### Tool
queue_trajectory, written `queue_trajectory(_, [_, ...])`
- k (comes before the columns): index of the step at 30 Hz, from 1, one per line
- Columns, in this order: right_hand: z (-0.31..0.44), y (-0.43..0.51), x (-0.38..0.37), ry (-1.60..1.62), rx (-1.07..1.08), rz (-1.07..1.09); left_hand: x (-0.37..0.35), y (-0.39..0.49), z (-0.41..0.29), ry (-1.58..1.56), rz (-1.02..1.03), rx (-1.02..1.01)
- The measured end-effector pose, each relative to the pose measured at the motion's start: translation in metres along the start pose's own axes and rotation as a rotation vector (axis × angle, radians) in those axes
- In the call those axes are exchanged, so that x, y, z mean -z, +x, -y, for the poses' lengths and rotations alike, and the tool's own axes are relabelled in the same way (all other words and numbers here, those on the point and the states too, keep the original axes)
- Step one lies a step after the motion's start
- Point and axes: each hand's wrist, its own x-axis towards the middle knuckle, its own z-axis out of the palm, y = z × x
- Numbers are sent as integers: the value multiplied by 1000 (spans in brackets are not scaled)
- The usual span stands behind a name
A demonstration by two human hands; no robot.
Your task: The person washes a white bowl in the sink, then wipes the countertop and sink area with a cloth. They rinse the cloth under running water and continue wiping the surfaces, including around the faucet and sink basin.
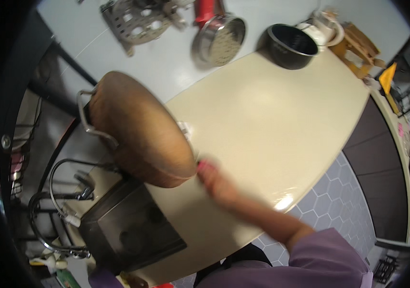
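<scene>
A large brown wok or deep pan (pixel 144 133) is tilted on its side above the worktop and sink edge, its rounded outer surface towards me. A metal loop handle (pixel 91 122) stands out from its far left side. My right hand (pixel 219 185), blurred by motion, is closed at the pan's near right edge, apparently on its other handle; something pink or red shows at the fingers. My left hand is out of view. Beneath the pan lies the pale worktop (pixel 262 126), with a dark sink (pixel 136 223) set into it at the lower left.
A black inner pot (pixel 293 46) stands at the worktop's far end, near a cardboard box (pixel 358 50). A round metal strainer or pan (pixel 221 39) and a perforated grey rack (pixel 140 21) are by the wall. A curved faucet (pixel 59 196) rises left of the sink. Hexagonal tiles (pixel 334 190) cover the floor.
</scene>
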Motion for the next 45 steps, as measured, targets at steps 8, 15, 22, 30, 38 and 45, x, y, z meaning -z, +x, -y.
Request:
queue_trajectory(8, [31, -174, 116, -617, 81, 430, -2, 18, -2, 218, 6, 3])
queue_trajectory(15, [-144, -122, 317, -715, -658, -105, 21, 28, -27, 281, 45, -19])
queue_trajectory(22, [60, -184, 134, -178, -222, 272, 22, 9, -45, 313, -143, -125])
queue_trajectory(30, [268, -163, -114, 72, 404, 869, 35, 0, -54, 178, 70, 66])
queue_trajectory(38, [199, -176, -28, -121, 202, 810, 42, -7, -63, -42, -5, 136])
queue_trajectory(45, [99, -104, 15, -502, 275, 29, 50, -2, -63, -58, 136, 190])
